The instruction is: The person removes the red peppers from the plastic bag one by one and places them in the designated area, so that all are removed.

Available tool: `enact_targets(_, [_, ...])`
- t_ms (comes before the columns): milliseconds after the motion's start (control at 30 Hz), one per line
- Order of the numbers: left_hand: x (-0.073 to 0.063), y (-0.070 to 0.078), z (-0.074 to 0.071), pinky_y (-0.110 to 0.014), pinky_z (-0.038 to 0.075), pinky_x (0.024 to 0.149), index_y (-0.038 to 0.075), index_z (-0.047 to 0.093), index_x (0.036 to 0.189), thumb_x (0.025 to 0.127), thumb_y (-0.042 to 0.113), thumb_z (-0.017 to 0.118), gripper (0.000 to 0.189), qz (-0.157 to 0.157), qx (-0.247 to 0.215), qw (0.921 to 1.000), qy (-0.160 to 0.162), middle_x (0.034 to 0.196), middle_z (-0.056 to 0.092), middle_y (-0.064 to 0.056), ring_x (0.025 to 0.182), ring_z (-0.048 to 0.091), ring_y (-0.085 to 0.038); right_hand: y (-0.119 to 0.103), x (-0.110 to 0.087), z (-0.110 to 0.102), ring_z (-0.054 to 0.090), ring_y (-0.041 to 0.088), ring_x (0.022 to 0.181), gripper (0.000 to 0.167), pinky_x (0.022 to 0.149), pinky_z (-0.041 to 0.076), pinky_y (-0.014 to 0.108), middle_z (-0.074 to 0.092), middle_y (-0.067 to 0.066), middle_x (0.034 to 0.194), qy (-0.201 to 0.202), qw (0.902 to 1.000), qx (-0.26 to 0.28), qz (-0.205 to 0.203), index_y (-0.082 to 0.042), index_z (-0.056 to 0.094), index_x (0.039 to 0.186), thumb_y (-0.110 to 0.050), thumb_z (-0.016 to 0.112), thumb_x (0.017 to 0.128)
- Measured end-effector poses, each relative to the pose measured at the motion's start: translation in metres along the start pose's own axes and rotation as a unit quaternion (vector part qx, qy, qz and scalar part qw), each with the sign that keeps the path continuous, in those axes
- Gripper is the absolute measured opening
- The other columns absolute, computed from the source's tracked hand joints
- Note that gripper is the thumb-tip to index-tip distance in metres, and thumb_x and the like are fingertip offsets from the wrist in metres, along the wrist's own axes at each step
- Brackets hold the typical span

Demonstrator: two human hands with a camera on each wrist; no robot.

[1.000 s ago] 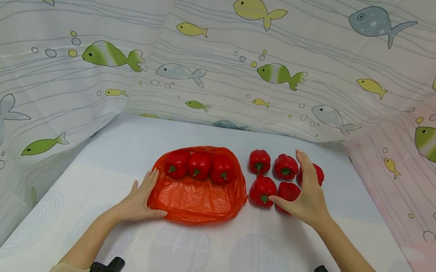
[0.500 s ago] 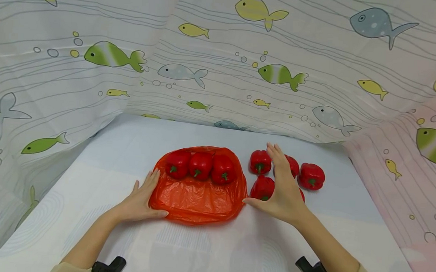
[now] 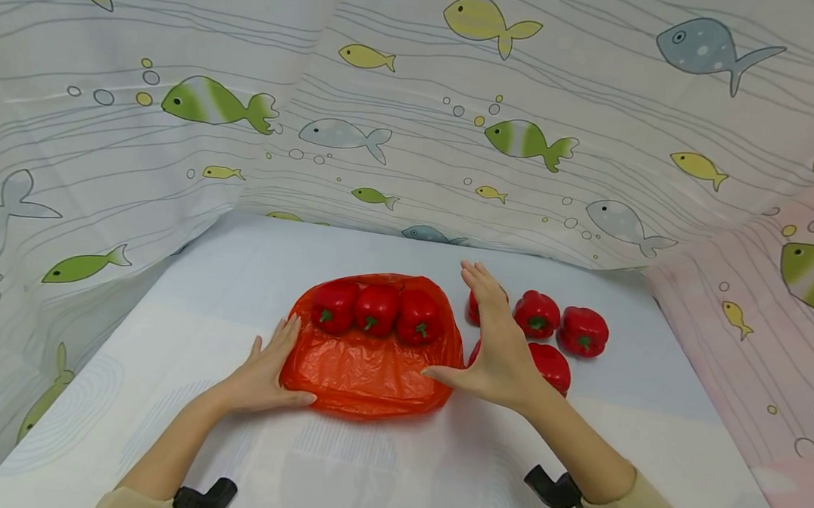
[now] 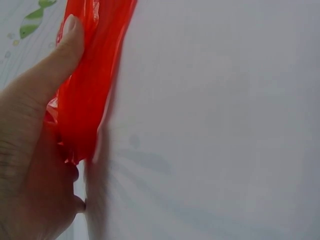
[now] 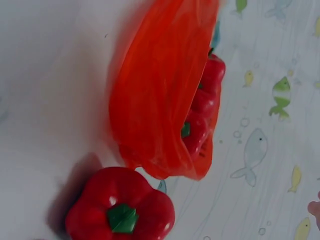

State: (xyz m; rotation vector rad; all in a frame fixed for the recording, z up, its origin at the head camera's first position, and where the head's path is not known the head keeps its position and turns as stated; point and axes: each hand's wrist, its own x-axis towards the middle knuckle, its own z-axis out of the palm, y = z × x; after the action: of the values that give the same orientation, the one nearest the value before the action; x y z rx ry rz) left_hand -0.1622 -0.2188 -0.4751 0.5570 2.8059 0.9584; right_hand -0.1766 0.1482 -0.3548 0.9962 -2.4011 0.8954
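A thin red-orange plastic bag (image 3: pixel 361 373) lies with its mouth spread wide, and three red bell peppers (image 3: pixel 377 311) sit in a row along its far side. My left hand (image 3: pixel 265 373) rests against the bag's left side with straight fingers; in the left wrist view its thumb (image 4: pixel 65 52) lies along the bag's wall. My right hand (image 3: pixel 501 357) holds nothing, thumb and fingers spread apart, the thumb over the bag's right rim. It partly covers loose bell peppers behind it. The right wrist view has one loose bell pepper (image 5: pixel 120 205) close to the bag.
More loose red bell peppers stand right of the bag, among them one at the far right (image 3: pixel 583 331) and one by the right wrist (image 3: pixel 550 368). The white tabletop (image 3: pixel 243 254) ends at a fish-patterned curtain (image 3: pixel 413 110) at the back and sides.
My right hand has moved left, from over the loose peppers to the bag's right rim, still spread. My left hand and the peppers have stayed where they were.
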Motion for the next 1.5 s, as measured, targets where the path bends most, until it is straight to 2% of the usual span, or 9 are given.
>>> enact_targets(133, [-0.001,0.001,0.000,-0.070,-0.006,0.105,-0.007,0.006,0.151,0.073,0.055,0.076,0.122,0.000,-0.002,1.0000,0.000,0.158,0.002,-0.024,0.144,-0.005,-0.042,-0.005,0.006,0.005,0.015,0.020,0.145,0.123,0.098,0.044,0.050,0.019,0.000,0.159,-0.011,0.9999,0.005,0.002,-0.013,0.017,0.154,-0.042,0.090,0.059])
enact_targets(467, [-0.001,0.003,-0.001,-0.070,-0.007,0.105,-0.007,0.007,0.151,0.073,0.054,0.077,0.122,-0.002,-0.004,1.0000,0.001,0.158,0.001,-0.024,0.144,-0.005,-0.042,-0.010,0.015,0.018,0.024,0.018,0.141,0.116,0.090,0.051,0.044,0.026,-0.002,0.155,-0.033,0.9989,0.033,-0.005,-0.016,0.020,0.153,-0.045,0.087,0.063])
enact_targets(767, [-0.002,0.003,0.000,-0.069,-0.007,0.106,-0.007,0.006,0.151,0.073,0.055,0.077,0.122,-0.005,-0.003,1.0000,-0.001,0.158,0.001,-0.024,0.144,-0.005,-0.043,-0.014,0.023,0.028,0.027,0.017,0.140,0.115,0.092,0.050,0.045,0.028,-0.001,0.154,-0.053,0.9978,0.037,-0.015,-0.017,0.019,0.153,-0.046,0.086,0.064])
enact_targets(1000, [-0.003,0.006,-0.001,-0.069,-0.007,0.105,-0.007,0.006,0.151,0.073,0.054,0.077,0.121,-0.004,-0.002,1.0000,-0.001,0.158,0.001,-0.025,0.144,-0.005,-0.043,-0.016,0.029,0.035,0.031,0.015,0.136,0.112,0.089,0.051,0.044,0.031,-0.002,0.152,-0.069,0.9967,0.040,0.016,-0.022,0.020,0.153,-0.049,0.084,0.066])
enact_targets(1267, [-0.004,0.007,-0.001,-0.068,-0.007,0.106,-0.007,0.006,0.151,0.073,0.054,0.076,0.122,-0.006,-0.002,1.0000,-0.002,0.158,0.001,-0.025,0.144,-0.005,-0.043,-0.010,0.040,0.044,0.039,0.020,0.132,0.096,0.094,0.048,0.045,0.042,0.001,0.144,-0.090,0.9928,0.059,0.053,-0.014,0.035,0.145,-0.048,0.082,0.070])
enact_targets(1400, [-0.005,0.006,-0.001,-0.069,-0.007,0.106,-0.007,0.005,0.151,0.073,0.054,0.076,0.122,-0.006,-0.003,1.0000,-0.001,0.158,0.000,-0.025,0.144,-0.006,-0.043,0.000,0.046,0.050,0.043,0.021,0.127,0.091,0.091,0.050,0.045,0.046,0.006,0.141,-0.125,0.9844,0.069,0.102,-0.012,0.039,0.143,-0.050,0.080,0.072])
enact_targets(1500, [-0.005,0.006,0.000,-0.069,-0.007,0.106,-0.006,0.005,0.151,0.073,0.054,0.076,0.122,-0.007,-0.003,1.0000,-0.001,0.158,0.000,-0.025,0.144,-0.006,-0.043,0.010,0.051,0.054,0.045,0.022,0.124,0.090,0.087,0.052,0.046,0.047,0.007,0.140,-0.157,0.9733,0.069,0.152,-0.012,0.040,0.143,-0.053,0.079,0.072])
